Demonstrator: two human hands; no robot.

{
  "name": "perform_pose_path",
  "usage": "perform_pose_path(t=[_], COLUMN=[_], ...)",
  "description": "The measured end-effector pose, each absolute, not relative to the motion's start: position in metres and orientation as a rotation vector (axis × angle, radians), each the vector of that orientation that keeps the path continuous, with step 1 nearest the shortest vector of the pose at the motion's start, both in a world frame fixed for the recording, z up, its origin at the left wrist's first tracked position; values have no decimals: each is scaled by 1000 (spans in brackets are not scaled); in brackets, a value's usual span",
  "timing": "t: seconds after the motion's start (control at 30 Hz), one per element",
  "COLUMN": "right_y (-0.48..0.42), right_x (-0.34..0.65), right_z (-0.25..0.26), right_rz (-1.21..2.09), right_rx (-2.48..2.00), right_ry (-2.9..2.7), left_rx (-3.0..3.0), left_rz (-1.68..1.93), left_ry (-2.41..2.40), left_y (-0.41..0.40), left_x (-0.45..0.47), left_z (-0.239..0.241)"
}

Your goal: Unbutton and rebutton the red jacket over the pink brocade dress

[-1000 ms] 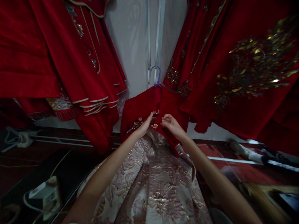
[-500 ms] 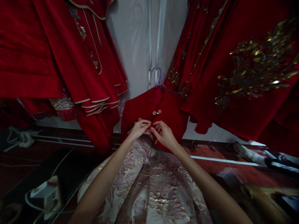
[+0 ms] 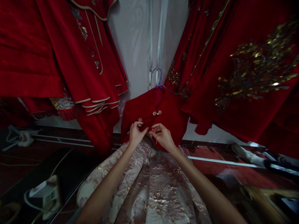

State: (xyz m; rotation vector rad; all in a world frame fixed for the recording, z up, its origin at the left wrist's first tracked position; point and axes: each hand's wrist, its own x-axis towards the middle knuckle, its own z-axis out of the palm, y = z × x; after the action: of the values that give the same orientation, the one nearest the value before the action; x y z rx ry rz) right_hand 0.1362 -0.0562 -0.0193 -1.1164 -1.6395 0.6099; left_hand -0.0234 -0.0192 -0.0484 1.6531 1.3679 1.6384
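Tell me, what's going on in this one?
Someone is working at the front of a red jacket on a purple hanger. The right hand has its fingertips at a beaded flower; the left hand is close beside, thumb toward it. Their grip is too dim to judge. A pair of beaded flowers sits higher; shiny patterned fabric spreads below.

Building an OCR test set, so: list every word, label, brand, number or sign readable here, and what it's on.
None can be read.
Power strip: any markings are too small and blurred.
Screen-like panel at lower right: too dim and blurred.
Red garment at the hands: beaded flowers, no lettering seen.
Shoe: any brand mark is too blurred.
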Motion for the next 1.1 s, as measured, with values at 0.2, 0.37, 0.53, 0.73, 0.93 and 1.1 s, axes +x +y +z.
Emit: perform_pose_path(t=[0.2,0.37,0.53,0.73,0.93,1.1], right_y=[-31,-11,6,18,20,20], right_x=[134,119,107,103,101,99], right_z=[-20,-16,-18,-28,-30,-30], right_rz=[712,709,623,571,504,481], right_rx=[-1076,-1053,-1091,-1136,-1225,-1255], right_ry=[-1595,-1611,-1610,-1585,-1593,-1595], left_rx=[1555,1459,1358,1255,1284,1310], left_rz=[1626,1710,1712,1741,1702,1727], left_ry=[1279,1179,1138,1119,1096,1125], left_y=[11,17,20,28,27,26], left_x=[-32,-26,-25,-23,-24,-29], left_z=[-64,-65,-63,-64,-62,-59])
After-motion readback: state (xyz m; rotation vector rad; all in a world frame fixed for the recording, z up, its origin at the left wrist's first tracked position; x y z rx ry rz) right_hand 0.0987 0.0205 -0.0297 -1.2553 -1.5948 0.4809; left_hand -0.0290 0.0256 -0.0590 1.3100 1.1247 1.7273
